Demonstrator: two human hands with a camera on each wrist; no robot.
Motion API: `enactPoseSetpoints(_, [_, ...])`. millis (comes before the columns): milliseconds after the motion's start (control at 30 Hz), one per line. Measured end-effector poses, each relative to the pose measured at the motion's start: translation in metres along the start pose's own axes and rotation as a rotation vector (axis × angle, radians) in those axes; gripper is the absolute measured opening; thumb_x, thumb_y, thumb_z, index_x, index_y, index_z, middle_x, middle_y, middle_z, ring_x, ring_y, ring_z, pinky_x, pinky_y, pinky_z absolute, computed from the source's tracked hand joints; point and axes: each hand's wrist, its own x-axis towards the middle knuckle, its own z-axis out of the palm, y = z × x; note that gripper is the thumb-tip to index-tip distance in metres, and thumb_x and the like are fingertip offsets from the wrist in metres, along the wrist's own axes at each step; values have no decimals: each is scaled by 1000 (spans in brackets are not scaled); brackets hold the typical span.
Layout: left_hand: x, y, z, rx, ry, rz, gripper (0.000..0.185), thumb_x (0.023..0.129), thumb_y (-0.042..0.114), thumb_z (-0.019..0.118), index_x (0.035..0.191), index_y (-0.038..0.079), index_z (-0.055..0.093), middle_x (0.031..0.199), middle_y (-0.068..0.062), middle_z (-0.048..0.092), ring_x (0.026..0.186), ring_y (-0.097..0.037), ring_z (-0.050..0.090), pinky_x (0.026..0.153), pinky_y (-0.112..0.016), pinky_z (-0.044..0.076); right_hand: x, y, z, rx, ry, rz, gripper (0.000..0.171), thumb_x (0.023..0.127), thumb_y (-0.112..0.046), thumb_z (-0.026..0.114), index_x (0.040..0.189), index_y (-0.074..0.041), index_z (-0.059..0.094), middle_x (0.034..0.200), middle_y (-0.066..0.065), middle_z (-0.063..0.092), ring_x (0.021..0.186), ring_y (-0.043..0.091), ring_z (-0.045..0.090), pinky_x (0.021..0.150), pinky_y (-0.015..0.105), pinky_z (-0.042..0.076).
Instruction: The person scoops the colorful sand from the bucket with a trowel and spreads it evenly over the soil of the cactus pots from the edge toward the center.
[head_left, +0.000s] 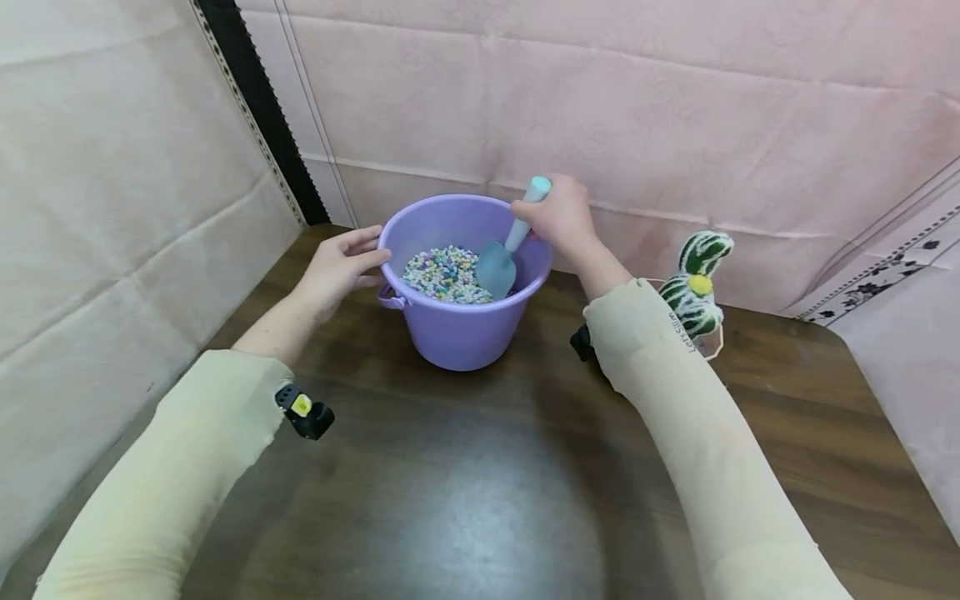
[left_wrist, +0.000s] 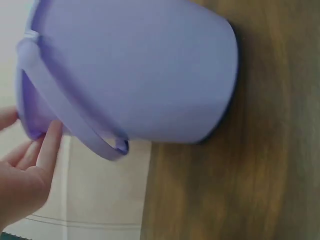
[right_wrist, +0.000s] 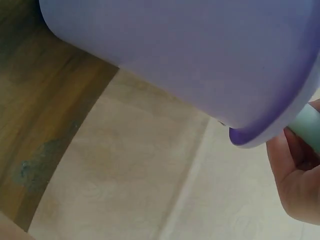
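Bucket (head_left: 461, 329) on table (head_left: 480, 483), holds coloured pebbles (head_left: 444, 273). Right hand (head_left: 561, 218) grips scoop (head_left: 501, 260), blade seemingly resting on pebbles. Left hand (head_left: 339, 265) flat-fingered against bucket rim. Risk: hard dig tips bucket, scatters pebbles toward cactus toy (head_left: 696, 283) right of bucket.

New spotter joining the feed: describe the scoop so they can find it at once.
On the brown table stands a purple bucket of pastel pebbles. The scoop dips into it at the right rim, gripped by the right hand. It is the only pale blue tool there.
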Motion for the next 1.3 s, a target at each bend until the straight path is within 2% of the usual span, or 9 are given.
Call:
enactPoseSetpoints(67, [-2, 3, -2, -41, -9, -40, 58, 94, 13, 55, 146, 6, 30, 145, -20, 39, 111, -18, 59, 78, -17, 56, -1, 0, 1, 21, -13, 25, 26, 81, -19, 62, 68, -11, 41, 53, -5, 44, 58, 17, 66, 56, 20, 54])
enactPoseSetpoints(200, [-6, 6, -4, -134, -8, -100, 61, 92, 9, 56, 147, 7, 28, 148, -19, 34, 95, -7, 62, 71, -15, 56, -2, -1, 5, 93, -20, 109, 25, 83, -19, 63, 73, -11, 42, 59, -2, 46, 47, 6, 61, 61, 27, 59])
enactPoseSetpoints(400, [-10, 9, -6, -150, -5, -109, 62, 92, 6, 54, 147, 5, 26, 149, -22, 31, 83, 0, 62, 68, -14, 56, -2, -4, 16, 160, -12, 163, 21, 81, -18, 63, 72, -10, 45, 60, -1, 45, 48, 11, 63, 68, 38, 60])
enactPoseSetpoints(600, [-12, 10, -10, -68, 11, -97, 61, 93, 9, 55, 147, 5, 27, 148, -21, 34, 96, -6, 61, 72, -15, 56, -2, -13, 26, 189, -28, 220, 18, 80, -17, 62, 75, -10, 46, 71, 3, 50, 64, 22, 69, 62, 33, 60])
enactPoseSetpoints(733, [-14, 9, -11, -51, 6, -92, 60, 93, 10, 55, 146, 3, 27, 147, -22, 35, 99, -6, 61, 76, -15, 56, -3, -18, 30, 166, -61, 241, 17, 80, -18, 62, 79, -10, 47, 76, 5, 53, 58, 18, 66, 58, 29, 60])
enactPoseSetpoints(967, [-12, 14, -6, -20, 24, -85, 59, 93, 10, 54, 146, 4, 28, 146, -20, 37, 113, -18, 57, 76, -15, 55, 1, -19, 24, 246, -80, 272, 16, 81, -15, 61, 85, -10, 46, 83, 5, 52, 58, 16, 62, 72, 39, 60])
enactPoseSetpoints(1033, [-12, 15, -5, -23, 21, -89, 59, 93, 9, 54, 146, 3, 27, 146, -21, 37, 110, -17, 58, 75, -14, 55, 2, -19, 22, 259, -90, 288, 16, 81, -15, 60, 85, -10, 46, 84, 5, 51, 60, 17, 62, 74, 40, 60])
enactPoseSetpoints(1133, [-12, 14, -5, -34, 20, -98, 59, 93, 7, 53, 146, 2, 27, 146, -22, 37, 99, -10, 60, 73, -14, 56, 1, -18, 24, 304, -112, 313, 16, 81, -14, 60, 84, -10, 45, 84, 5, 51, 59, 17, 62, 75, 40, 60])
enactPoseSetpoints(1300, [-13, 15, -9, -3, 33, -93, 59, 94, 9, 53, 146, 3, 27, 146, -20, 37, 111, -18, 57, 74, -14, 55, -2, -25, 34, 361, -119, 323, 14, 81, -15, 59, 81, -9, 47, 78, 7, 56, 52, 18, 64, 68, 37, 60])
